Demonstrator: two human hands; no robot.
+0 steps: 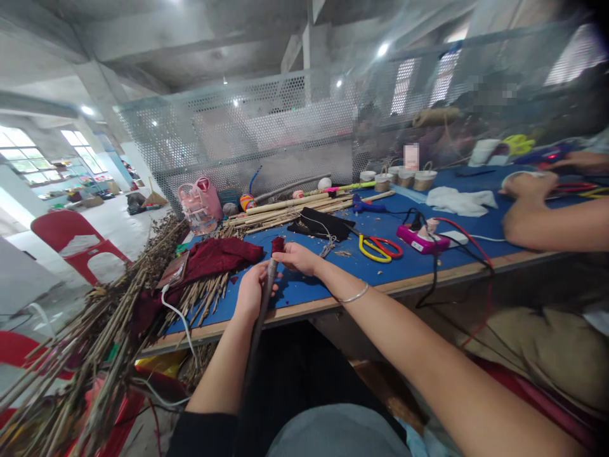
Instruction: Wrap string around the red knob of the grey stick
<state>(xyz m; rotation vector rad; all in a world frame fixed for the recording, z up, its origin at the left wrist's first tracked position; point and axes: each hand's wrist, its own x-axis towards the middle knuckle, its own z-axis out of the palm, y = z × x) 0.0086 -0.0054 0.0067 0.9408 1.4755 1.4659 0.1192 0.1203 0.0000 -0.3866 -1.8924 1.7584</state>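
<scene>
My left hand [250, 291] is closed around a thin dark stick [259, 324] that runs down toward my lap. The stick's top end carries a small dark red cloth tuft [278, 244]. My right hand [297, 256] pinches at that tuft, fingers pressed together, with a thin bangle on the wrist. Both hands hover over the near edge of the blue table [314, 285]. A dark red cloth [214, 256] lies just left of my hands.
A heap of dry sticks [95, 343] spills off the table's left end. Yellow-and-red scissors [379, 247], a pink power strip [422, 240], bamboo poles [295, 208] and small tubs [404, 178] lie on the table. Another person's arm [552, 222] rests at the right.
</scene>
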